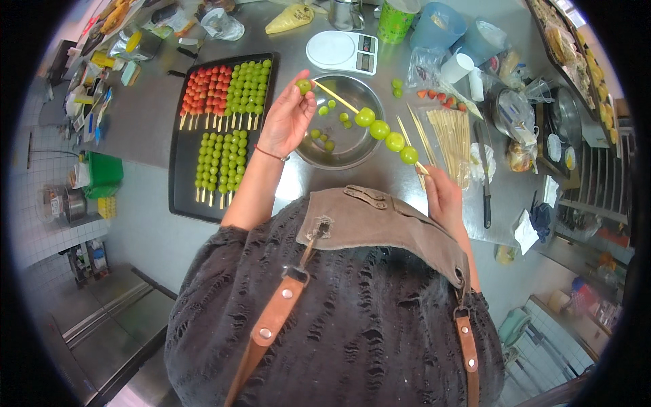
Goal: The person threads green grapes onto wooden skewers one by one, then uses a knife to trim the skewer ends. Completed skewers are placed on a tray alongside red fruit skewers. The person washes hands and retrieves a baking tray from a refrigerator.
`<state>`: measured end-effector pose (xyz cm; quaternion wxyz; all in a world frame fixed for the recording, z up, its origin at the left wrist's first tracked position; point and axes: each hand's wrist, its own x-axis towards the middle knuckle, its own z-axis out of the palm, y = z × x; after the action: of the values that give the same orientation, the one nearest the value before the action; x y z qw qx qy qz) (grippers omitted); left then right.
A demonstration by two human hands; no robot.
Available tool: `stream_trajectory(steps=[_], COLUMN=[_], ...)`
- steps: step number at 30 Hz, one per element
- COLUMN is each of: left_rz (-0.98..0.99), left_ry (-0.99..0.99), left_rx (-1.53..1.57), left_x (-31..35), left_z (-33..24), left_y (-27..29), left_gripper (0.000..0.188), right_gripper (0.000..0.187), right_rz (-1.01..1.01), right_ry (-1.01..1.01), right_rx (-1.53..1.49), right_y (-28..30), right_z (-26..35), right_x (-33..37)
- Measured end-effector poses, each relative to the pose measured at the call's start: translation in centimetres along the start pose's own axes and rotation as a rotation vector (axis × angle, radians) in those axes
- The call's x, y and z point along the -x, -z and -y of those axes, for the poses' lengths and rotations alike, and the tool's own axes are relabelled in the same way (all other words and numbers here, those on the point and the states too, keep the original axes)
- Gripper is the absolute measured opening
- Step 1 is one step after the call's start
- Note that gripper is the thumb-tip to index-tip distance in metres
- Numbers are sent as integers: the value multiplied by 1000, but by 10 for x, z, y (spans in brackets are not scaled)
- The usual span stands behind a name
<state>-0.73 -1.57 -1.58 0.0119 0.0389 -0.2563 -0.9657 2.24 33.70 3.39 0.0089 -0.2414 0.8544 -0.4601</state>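
Pinching a grape in our left hand and the skewer's butt in our right hand, fingers closed, we are slanting its long axis over the bowl, tip leftward toward the counter's far edge.

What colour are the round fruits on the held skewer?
Green; the fruits show best in the head view.
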Motion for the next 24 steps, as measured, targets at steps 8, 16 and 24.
stream_trajectory(steps=[8, 16, 24], left_rz=[37, 42, -12], left_ry=[-48, -57, -138], left_rx=[-92, -145, -280], left_x=[22, 40, 50], left_z=[-3, -3, -10], left_y=[-20, -27, -36], left_gripper=[43, 42, 42], right_gripper=[15, 15, 18], right_rz=[17, 26, 27], right_ry=[23, -49, -140], right_rx=[43, 33, -101], right_y=[1, -1, -2], right_z=[7, 16, 10], right_x=[23, 36, 46])
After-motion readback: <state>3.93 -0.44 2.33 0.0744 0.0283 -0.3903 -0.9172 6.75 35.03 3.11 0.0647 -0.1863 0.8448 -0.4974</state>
